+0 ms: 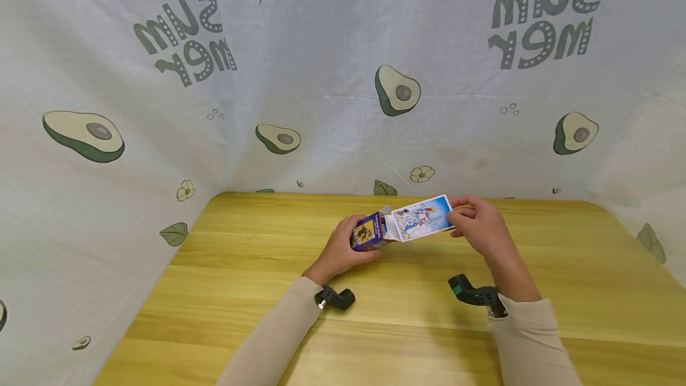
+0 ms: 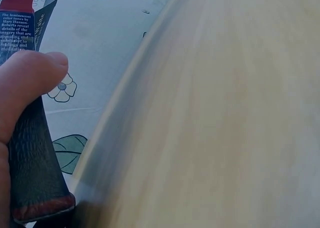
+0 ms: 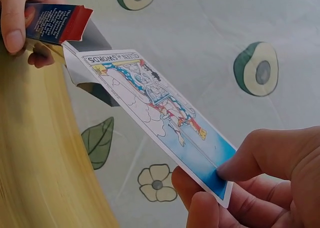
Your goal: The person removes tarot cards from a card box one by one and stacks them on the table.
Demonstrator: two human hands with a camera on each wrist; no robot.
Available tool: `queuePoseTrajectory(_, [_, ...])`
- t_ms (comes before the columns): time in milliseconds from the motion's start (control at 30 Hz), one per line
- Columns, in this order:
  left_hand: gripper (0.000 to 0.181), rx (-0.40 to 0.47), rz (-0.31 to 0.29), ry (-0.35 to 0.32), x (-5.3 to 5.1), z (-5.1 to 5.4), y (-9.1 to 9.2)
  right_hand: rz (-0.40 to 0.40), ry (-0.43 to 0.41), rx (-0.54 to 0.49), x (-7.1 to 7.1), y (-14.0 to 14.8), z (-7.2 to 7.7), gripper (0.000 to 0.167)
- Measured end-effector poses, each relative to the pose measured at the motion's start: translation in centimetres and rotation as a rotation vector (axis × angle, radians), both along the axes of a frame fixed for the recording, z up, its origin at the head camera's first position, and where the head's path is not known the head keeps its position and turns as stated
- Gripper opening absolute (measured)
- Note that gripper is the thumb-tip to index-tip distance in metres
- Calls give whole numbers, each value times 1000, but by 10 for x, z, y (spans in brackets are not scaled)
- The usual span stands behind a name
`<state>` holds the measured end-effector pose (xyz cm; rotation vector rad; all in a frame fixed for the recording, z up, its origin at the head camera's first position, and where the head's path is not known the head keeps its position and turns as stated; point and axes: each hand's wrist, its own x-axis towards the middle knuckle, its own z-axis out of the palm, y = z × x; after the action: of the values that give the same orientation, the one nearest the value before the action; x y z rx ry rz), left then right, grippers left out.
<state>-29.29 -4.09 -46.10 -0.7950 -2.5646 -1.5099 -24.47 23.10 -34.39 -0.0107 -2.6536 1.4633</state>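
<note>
My left hand (image 1: 340, 250) grips a small dark blue and purple card box (image 1: 368, 232), its open end facing right. In the left wrist view my thumb (image 2: 35, 78) lies across the side of the box (image 2: 35, 153). My right hand (image 1: 480, 225) pinches a tarot card (image 1: 423, 218) by its blue end, thumb on the face and fingers beneath. The right wrist view shows this card (image 3: 165, 113) labelled Queen of Swords, its far end at the mouth of the box (image 3: 57, 23). Whether other cards lie under it cannot be told.
Both hands are above a wooden table (image 1: 241, 314). A pale cloth (image 1: 332, 46) with avocado and leaf prints hangs behind and at the sides. Each wrist carries a black camera mount, the left one (image 1: 337, 298) and the right one (image 1: 474, 292).
</note>
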Motion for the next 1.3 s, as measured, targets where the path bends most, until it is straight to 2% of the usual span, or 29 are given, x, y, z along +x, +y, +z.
queuePoseTrajectory(500, [72,13,16,-23,1,2,-2,-16,22,21,0,6,0,34])
queuePoseTrajectory(767, [72,12,11,-8,-1,1,-3,-40,30,-18,-7,12,-12,33])
queuePoseTrajectory(1067, [71,20,3,-11,-2,0,-3,-38,-11,3,-3,11,-11,36])
queuePoseTrajectory(1300, [70,19,-9,7,-2,-3,-1,-25,-75,-8,-5,19,-23,36])
